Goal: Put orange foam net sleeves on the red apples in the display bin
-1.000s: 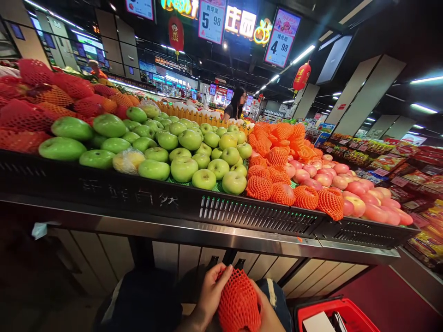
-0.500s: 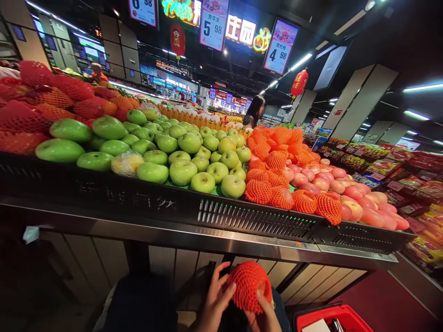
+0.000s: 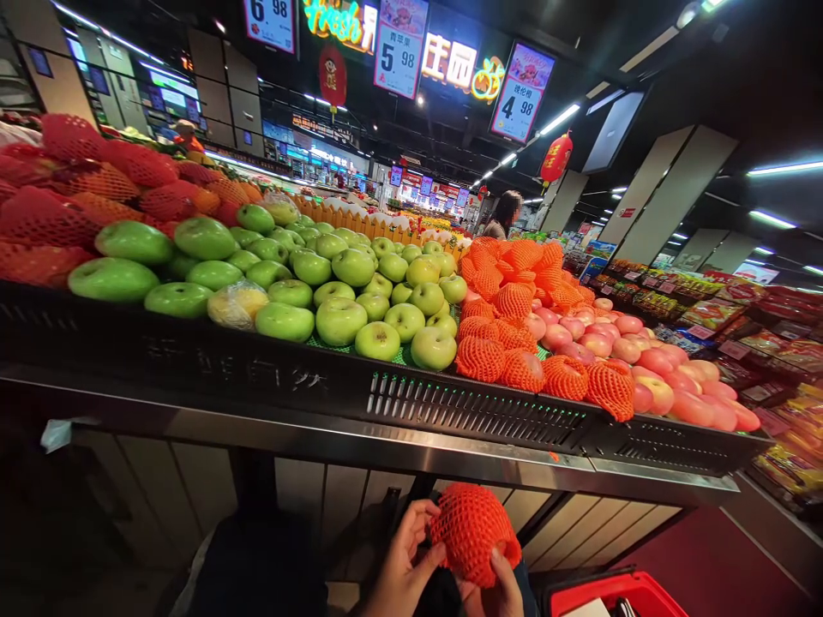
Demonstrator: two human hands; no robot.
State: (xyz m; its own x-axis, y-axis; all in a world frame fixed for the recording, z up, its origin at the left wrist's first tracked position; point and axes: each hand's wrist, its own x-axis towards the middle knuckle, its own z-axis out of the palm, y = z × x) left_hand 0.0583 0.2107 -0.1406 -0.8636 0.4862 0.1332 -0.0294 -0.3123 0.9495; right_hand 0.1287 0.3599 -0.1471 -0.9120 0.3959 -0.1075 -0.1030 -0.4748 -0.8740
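Note:
A fruit wrapped in an orange foam net [image 3: 474, 531] is low in the view, in front of the fruit stand. My left hand [image 3: 402, 561] grips its left side with curled fingers. My right hand [image 3: 498, 583] holds it from below on the right, thumb pressed on the net. Above them the stand [image 3: 411, 398] carries green apples [image 3: 340, 319], orange-netted fruit [image 3: 514, 300] and pink apples [image 3: 643, 360].
A red shopping basket [image 3: 610, 596] sits at the bottom right. Red-netted fruit [image 3: 70, 188] fills the stand's far left. Shelves of packaged goods [image 3: 765, 317] line the right aisle. A person [image 3: 505, 214] stands behind the stand. Price signs [image 3: 399, 47] hang overhead.
The netted fruit has been turned in my hands and lifted a little, now rounded side up. The person behind the stand has walked to the right.

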